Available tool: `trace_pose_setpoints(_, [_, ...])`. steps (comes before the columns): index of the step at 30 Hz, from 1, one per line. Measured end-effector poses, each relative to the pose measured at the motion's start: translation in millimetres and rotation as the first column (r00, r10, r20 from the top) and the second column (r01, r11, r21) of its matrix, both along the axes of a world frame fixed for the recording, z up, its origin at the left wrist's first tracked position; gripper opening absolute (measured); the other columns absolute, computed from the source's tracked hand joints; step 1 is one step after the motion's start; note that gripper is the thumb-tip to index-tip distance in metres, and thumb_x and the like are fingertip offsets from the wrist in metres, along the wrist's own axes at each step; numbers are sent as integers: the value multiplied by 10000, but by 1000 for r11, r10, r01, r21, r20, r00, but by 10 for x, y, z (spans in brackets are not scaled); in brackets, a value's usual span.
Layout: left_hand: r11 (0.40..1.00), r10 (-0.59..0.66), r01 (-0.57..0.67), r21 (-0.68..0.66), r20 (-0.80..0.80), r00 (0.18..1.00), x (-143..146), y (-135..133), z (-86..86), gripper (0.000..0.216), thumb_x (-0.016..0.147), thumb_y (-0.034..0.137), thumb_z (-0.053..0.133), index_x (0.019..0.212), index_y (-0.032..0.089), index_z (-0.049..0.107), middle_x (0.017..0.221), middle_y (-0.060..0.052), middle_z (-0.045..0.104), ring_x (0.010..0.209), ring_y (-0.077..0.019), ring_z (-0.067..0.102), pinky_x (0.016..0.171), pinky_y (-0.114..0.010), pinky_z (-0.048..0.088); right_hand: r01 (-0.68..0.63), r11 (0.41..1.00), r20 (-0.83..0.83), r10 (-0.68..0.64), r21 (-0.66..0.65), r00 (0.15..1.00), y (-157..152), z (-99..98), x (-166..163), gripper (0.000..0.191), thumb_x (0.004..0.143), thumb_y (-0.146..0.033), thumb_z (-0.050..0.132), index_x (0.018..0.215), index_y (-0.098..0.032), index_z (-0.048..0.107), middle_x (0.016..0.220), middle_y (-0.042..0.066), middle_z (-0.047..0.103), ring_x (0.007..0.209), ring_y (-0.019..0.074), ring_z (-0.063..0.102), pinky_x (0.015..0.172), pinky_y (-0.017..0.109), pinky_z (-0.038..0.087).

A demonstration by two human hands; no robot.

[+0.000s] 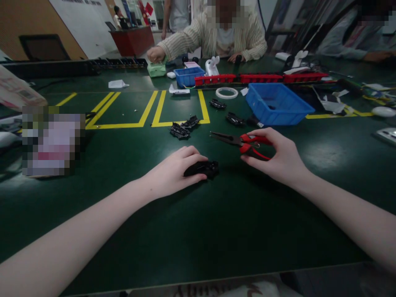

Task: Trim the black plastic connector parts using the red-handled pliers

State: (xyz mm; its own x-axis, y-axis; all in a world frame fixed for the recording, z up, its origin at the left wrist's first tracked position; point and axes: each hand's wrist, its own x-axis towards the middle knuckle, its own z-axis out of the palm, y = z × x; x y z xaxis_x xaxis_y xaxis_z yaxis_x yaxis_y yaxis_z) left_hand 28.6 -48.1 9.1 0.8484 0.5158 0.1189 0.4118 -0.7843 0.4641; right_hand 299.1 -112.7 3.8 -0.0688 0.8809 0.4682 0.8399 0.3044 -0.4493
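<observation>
My left hand (181, 171) is closed around a small black plastic part (210, 168) on the green table, and its right end sticks out past my fingers. Slightly higher and to the right, my right hand (275, 154) grips the red handles of long-nose pliers (227, 138). The jaws point left, a short way above and apart from the held part. Similar black parts lie beyond my hands: one (179, 130) touching another (190, 121), plus a single one (235, 119) and a farther one (218, 104).
A blue bin (278, 105) stands beyond my right hand, near a roll of tape (227, 93). Red strips (260, 78) and a smaller blue bin (189, 76) lie farther back. A person (216, 37) sits opposite, one hand on a green box (156, 69).
</observation>
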Motion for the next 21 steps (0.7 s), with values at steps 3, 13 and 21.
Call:
trace_pose_setpoints(3, [1000,3,-3,6,-7,1000,-23,-18,1,356,894,377,549,1192,184,575,1114,-72,541,994,-216,547,847,-363,500,-38,997,-28,37,-62,999,-15,-36,-3,431,724,-368,690,1098,-202,552,1077,95,632,971,287,615,839,472,506])
trace_pose_setpoints(13, [997,14,-11,-74,45,999,-136,-40,-16,324,892,351,566,1167,179,573,1094,-59,529,968,-201,535,824,-332,483,-199,972,86,211,-124,974,-111,-23,7,417,715,-382,712,1074,-198,604,1003,72,673,872,249,648,745,416,564])
trace_pose_setpoints(21, [997,15,-13,-75,25,1000,-145,-32,2,309,883,355,575,1140,184,581,1092,-58,524,985,-203,529,828,-322,477,-249,957,112,267,-150,957,-114,-28,44,388,746,-389,691,1082,-217,598,1006,68,663,875,246,643,707,413,565])
